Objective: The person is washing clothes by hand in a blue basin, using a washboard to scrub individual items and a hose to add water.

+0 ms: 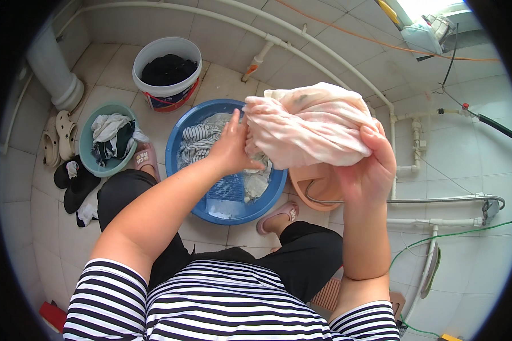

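Note:
A bunched, twisted pale pink cloth [309, 125] is held up in front of me, above the right side of a blue plastic basin [170, 162]. My right hand [369, 166] grips its right end, thumb on top. At the cloth's left end is my left hand [232, 147], its fingers spread; whether the palm touches the cloth cannot be told. Below, the basin holds wet laundry, with a black-and-white striped garment [194, 143] at the left. A blue ribbed washboard [226, 192] rests inside at the near side.
Left of the basin stands a green tub [85, 149] of clothes. Behind is a white bucket [138, 74] with dark laundry. An orange basin [320, 198] and a metal shower hose [431, 200] lie to the right. Clogs [66, 134], black shoes [79, 192] and wall pipes [392, 145] surround the spot.

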A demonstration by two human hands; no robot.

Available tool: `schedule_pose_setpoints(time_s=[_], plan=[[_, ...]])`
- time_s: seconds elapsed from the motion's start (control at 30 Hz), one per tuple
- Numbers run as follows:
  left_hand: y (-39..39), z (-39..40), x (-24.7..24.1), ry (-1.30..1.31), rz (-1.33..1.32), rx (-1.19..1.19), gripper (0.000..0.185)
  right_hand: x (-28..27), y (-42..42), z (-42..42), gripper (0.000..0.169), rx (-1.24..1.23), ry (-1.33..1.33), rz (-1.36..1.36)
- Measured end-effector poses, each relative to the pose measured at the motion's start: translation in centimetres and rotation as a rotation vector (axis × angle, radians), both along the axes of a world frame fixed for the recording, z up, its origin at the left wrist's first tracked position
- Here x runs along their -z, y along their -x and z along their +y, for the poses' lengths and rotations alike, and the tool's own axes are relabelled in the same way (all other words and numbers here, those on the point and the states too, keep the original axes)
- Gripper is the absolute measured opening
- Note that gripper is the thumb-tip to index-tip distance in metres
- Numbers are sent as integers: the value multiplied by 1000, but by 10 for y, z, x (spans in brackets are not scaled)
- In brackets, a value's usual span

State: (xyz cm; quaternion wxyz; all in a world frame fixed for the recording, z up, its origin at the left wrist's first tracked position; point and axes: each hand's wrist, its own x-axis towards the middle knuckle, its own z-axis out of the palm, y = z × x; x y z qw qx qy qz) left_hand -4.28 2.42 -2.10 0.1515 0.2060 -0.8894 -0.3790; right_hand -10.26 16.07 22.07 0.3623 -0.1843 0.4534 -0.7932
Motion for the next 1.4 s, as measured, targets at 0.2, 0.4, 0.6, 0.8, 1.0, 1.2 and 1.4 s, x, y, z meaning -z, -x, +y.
schedule_pose_setpoints(time_s=[0.2, 0.4, 0.6, 0.8, 1.0, 1.2, 1.4], plan=[[-4, -16, -42, -1137, 327, -23, 28, 25, 18, 19, 10, 165, -9, 5], [0, -20, -63, -1648, 626, -49, 27, 185, 73, 64, 11, 250, -593, -118], [-4, 16, -62, -1525, 566, 120, 29, 238, 44, 28, 61, -347, -362, -814], [-18, 53, -69, -1666, 551, 221, 35, 204, 40, -9, 34, -90, -702, 856], [-4, 8, -83, -1665, 467, -177, 37, 187, 51, -4, 42, -186, 192, -579], [3, -16, -52, -1732, 325, -82, 54, 180, 20, -14, 49, -185, 114, -429], [0, -14, -58, -1966, 619, 491, 40, 165, 10, -20, 51, -315, -157, 548]])
